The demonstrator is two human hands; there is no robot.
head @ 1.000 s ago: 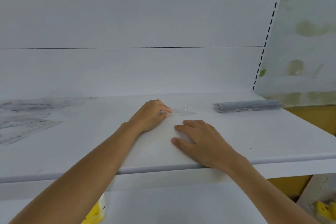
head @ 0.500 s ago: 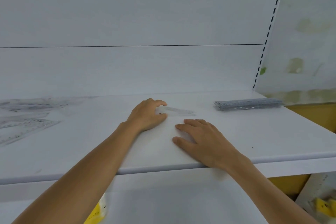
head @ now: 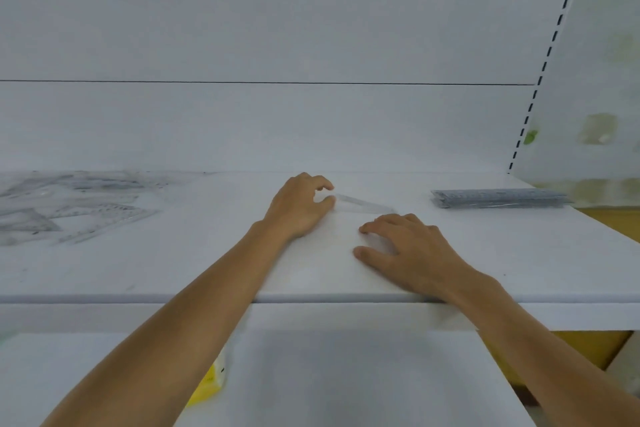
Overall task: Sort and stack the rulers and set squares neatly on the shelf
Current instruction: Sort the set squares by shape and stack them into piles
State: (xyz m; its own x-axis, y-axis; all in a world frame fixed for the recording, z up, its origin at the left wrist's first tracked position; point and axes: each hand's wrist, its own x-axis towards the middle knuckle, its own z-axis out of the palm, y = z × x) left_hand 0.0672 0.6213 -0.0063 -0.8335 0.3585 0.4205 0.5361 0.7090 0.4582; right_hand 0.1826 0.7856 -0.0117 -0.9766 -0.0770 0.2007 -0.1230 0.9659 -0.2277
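Note:
A clear set square (head: pixel 363 205) lies on the white shelf (head: pixel 519 253) at its middle. My left hand (head: pixel 298 208) pinches its left end between thumb and forefinger, and that end is slightly raised. My right hand (head: pixel 408 250) rests flat on the shelf just in front of the set square, fingers spread and straight. A neat stack of clear rulers (head: pixel 498 199) sits at the right back of the shelf. A loose pile of clear set squares and rulers (head: pixel 69 208) is spread over the left end.
The shelf's front edge runs under both forearms. A slotted upright (head: pixel 540 80) and a stained wall stand at the right. A yellow item (head: pixel 207 385) shows below the shelf, and a yellow-brown surface lies at lower right.
My left thumb and forefinger have opened around the set square's left end and lifted it slightly. The right hand stays flat on the shelf.

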